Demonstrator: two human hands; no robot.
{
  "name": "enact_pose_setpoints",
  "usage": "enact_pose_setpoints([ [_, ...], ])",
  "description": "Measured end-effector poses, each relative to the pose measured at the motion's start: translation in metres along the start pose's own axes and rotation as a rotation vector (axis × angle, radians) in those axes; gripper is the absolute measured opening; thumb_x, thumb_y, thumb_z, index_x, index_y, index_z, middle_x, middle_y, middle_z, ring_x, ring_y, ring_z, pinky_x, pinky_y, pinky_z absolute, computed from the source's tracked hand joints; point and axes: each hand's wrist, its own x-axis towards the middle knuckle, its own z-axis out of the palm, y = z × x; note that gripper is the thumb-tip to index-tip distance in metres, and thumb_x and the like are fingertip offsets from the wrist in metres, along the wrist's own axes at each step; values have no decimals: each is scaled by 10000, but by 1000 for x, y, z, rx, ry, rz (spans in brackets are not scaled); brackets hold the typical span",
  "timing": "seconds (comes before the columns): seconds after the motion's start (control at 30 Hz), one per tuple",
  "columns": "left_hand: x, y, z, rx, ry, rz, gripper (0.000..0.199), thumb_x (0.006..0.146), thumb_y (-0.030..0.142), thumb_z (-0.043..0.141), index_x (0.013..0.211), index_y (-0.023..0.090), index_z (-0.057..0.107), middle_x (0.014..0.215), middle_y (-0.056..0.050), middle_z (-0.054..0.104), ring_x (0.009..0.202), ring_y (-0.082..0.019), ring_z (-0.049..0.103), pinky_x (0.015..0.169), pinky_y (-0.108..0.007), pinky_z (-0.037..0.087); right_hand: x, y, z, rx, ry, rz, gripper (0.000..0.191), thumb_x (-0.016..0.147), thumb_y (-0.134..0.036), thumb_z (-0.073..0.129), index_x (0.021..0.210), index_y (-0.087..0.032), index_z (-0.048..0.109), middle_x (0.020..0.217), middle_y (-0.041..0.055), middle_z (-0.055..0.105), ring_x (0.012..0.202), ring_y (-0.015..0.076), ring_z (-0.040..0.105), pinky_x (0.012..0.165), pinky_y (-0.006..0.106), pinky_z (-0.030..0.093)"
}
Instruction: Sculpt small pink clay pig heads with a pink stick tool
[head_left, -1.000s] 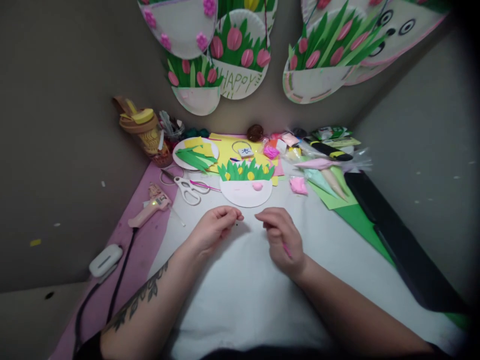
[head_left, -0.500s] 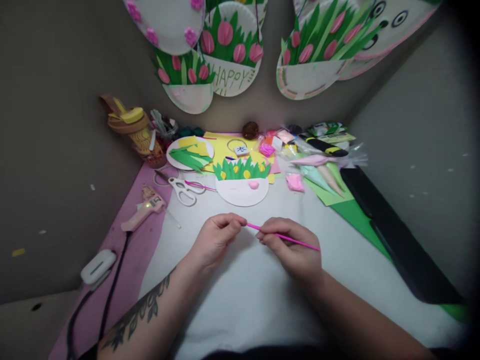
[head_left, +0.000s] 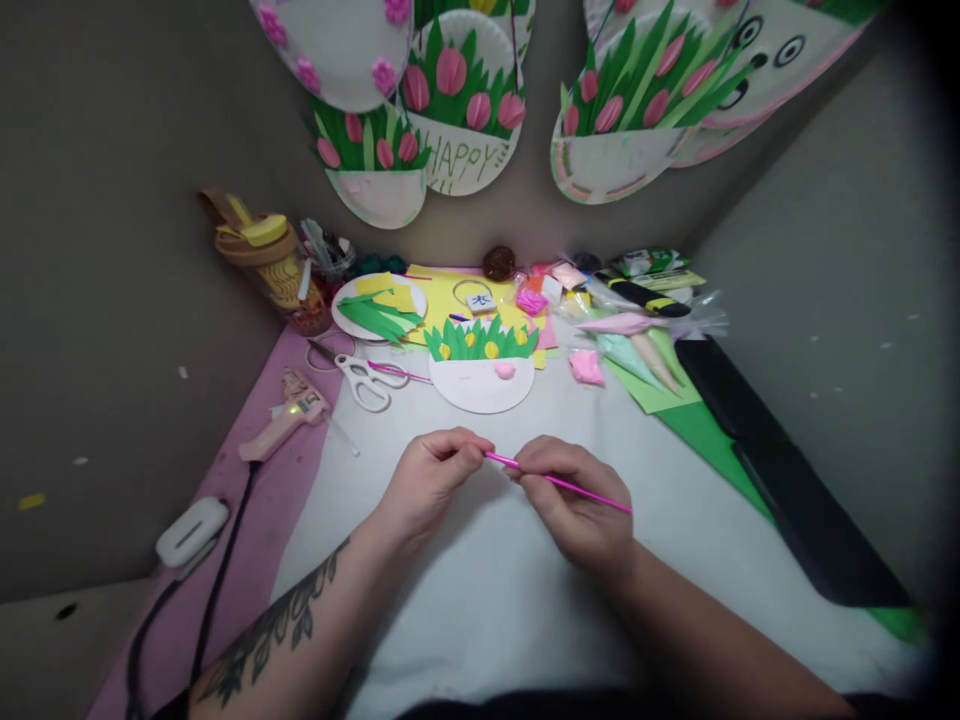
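Note:
My right hand (head_left: 574,495) grips a thin pink stick (head_left: 592,494) between thumb and fingers. The stick slants down to the right across the hand, and its far end meets the fingertips of my left hand (head_left: 435,480). Those left fingers are pinched together at the stick's tip; anything small between them is hidden. Just beyond both hands lies a half-round paper plate pocket (head_left: 480,388) with green paper grass, small yellow flowers and a pink lump (head_left: 505,371) on its white front.
White-handled scissors (head_left: 369,385) and a pink glue gun (head_left: 289,420) with a cable lie at left. A tumbler (head_left: 274,280) stands behind them. Pink clay packet (head_left: 585,367), piping bags (head_left: 637,350) and a long black object (head_left: 795,480) are at right. Decorated plates (head_left: 465,150) hang above.
The right hand and the stick's outer end have tilted slightly lower and to the left. The left hand stays pinched at the stick's tip; the whole view shifts a little.

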Motion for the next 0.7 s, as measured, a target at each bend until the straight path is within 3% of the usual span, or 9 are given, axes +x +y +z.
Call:
enact_pose_setpoints([
  [0.53, 0, 1, 1, 36, 11, -6, 480, 563, 597, 786, 701, 140, 733, 557, 19, 528, 506, -66, 311, 499, -238, 205, 8, -7, 2, -94, -13, -93, 203, 820, -64, 542, 891, -224, 645, 746, 34, 687, 712, 171, 661, 632, 317, 556],
  [0.7, -1, -1, -2, 25, -19, -41, 468, 642, 594, 739, 762, 142, 742, 514, 45, 424, 497, -65, 268, 493, -239, 172, 9, -6, 2, -114, -15, -136, 227, 820, -49, 535, 916, -228, 637, 750, 35, 684, 703, 168, 649, 622, 316, 551],
])
